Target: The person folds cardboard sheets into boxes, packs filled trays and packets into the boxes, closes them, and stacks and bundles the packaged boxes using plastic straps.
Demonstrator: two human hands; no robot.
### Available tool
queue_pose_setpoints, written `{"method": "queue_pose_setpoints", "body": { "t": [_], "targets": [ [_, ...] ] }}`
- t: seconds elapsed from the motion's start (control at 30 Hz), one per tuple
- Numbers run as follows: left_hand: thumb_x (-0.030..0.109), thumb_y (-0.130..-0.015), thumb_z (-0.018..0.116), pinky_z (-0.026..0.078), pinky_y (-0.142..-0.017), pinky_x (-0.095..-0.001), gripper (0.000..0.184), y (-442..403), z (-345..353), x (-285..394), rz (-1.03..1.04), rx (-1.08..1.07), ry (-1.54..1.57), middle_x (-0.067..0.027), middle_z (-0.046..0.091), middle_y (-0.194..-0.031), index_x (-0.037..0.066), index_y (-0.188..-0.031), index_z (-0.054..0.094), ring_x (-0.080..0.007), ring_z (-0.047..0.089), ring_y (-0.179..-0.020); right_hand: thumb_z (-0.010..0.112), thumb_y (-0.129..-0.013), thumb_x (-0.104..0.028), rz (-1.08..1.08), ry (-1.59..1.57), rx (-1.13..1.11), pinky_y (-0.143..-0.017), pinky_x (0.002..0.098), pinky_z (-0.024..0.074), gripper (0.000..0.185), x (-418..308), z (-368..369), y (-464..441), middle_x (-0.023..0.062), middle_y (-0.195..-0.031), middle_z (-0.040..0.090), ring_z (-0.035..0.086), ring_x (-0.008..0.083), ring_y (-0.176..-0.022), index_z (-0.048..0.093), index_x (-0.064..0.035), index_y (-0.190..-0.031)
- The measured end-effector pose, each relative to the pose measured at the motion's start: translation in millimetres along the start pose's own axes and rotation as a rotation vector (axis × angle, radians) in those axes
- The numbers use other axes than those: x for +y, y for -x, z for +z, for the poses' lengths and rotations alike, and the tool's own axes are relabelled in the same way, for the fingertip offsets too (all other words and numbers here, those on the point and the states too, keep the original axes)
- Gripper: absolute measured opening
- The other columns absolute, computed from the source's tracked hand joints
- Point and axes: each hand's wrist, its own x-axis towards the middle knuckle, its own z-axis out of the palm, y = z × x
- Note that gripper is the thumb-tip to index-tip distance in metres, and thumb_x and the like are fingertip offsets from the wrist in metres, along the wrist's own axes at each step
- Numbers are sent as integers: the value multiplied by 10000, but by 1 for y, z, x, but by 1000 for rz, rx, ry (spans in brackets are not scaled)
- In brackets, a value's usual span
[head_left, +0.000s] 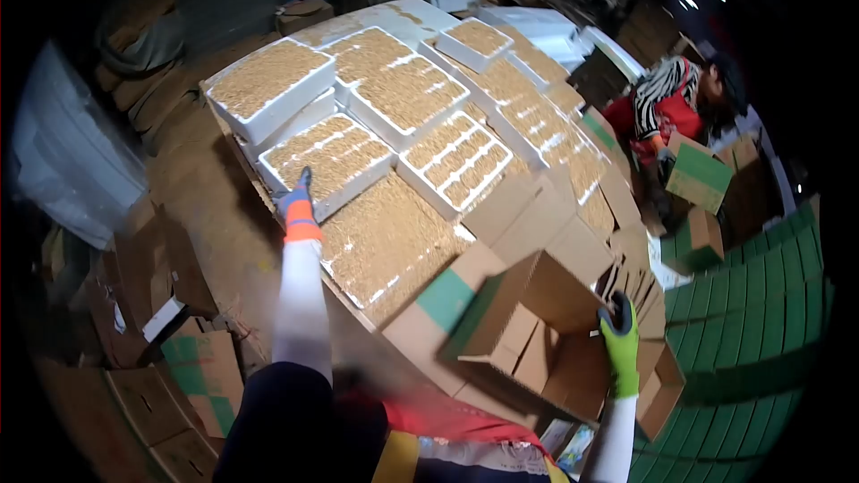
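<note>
My left hand (300, 203), in a blue-grey glove with an orange cuff, grips the near-left corner of a white foam tray (354, 194). Tan, grainy material fills this tray, with pale lines across its top. My right hand (618, 329), in a black and lime-green glove, is closed on the right edge of an open cardboard box (501, 304). The box is tilted, so its inside faces me; its left side has a green band. Between my hands lies a tan-filled tray surface (394, 237). The fingers under the foam tray are hidden.
More filled foam trays (398, 80) stand side by side and stacked across the table. A co-worker (667, 98) in a red apron handles a green-and-brown carton (698, 174) at right. Rows of green cartons (743, 313) line the right. Flattened cardboard boxes (201, 367) lie at lower left.
</note>
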Motion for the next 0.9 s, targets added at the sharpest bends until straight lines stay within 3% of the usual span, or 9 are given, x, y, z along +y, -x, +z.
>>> {"method": "queue_pose_setpoints", "body": {
  "t": [0.1,0.17,0.23,0.3,0.43,0.6,0.63,0.7,0.9],
  "targets": [
    [276,-691,830,536,-776,-428,648,-1,-18,-1,-320,-245,520,-163,630,-1095,-40,-1184,552,-312,635,-831,662,-853,-130,-5,-162,72,-896,304,460,433,32,-1,-7,126,-1176,582,555,180,-1076,516,15,-1235],
    [269,-848,680,512,-883,-440,503,54,-46,24,-316,-609,614,-147,616,-1173,19,-1256,528,-298,622,-1009,643,-868,-129,-129,62,153,-879,290,463,405,20,-8,-5,117,-1139,586,562,178,-1054,523,3,-1232],
    [317,-899,608,499,-916,-409,532,127,-64,70,-283,-514,379,-156,588,-1223,-19,-1292,482,-286,601,-1065,642,-866,-141,-108,-168,176,-862,289,461,384,-11,-9,0,113,-1094,588,573,205,-1017,541,-2,-1210],
    [446,-947,480,444,-948,-382,595,147,-77,75,-71,-1039,430,-148,552,-1255,-17,-1319,458,-265,552,-1113,648,-859,-148,-197,-10,227,-838,286,462,371,-17,-13,0,114,-1074,586,577,218,-983,556,-8,-1190],
    [353,-984,439,432,-991,-353,572,216,-78,117,43,-1132,363,-168,529,-1290,-38,-1387,333,-245,539,-1155,633,-860,-116,-303,-155,177,-725,279,494,308,-45,-13,2,109,-1025,627,614,198,-878,584,-17,-1148],
    [276,-954,526,493,-928,-355,471,312,-38,154,-351,-1444,343,-163,581,-1226,-57,-1282,465,-232,604,-1073,518,-954,-221,-165,-478,8,-732,238,479,363,-49,-26,8,55,-1012,622,577,111,-856,526,-8,-1248],
    [280,-949,536,483,-938,-342,468,334,-36,161,-254,-1502,258,-146,586,-1224,-45,-1280,476,-215,598,-1084,505,-955,-250,-277,-574,2,-816,253,479,407,-35,-28,9,55,-1085,612,588,129,-929,487,-17,-1288],
    [279,-943,544,468,-954,-330,474,335,-17,136,-40,-1500,85,-129,576,-1248,-30,-1295,474,-204,583,-1106,532,-947,-339,228,-1245,-217,-903,294,464,513,-35,-45,27,112,-1268,552,567,149,-1072,436,-27,-1343],
    [301,-942,541,441,-909,-326,485,350,-20,140,510,-1557,-312,-135,575,-1197,-17,-1301,470,-186,545,-1087,628,-882,-216,331,-878,-45,-958,308,414,628,-92,-70,97,90,-1273,516,509,151,-1126,321,-38,-1400]
  ]
}}
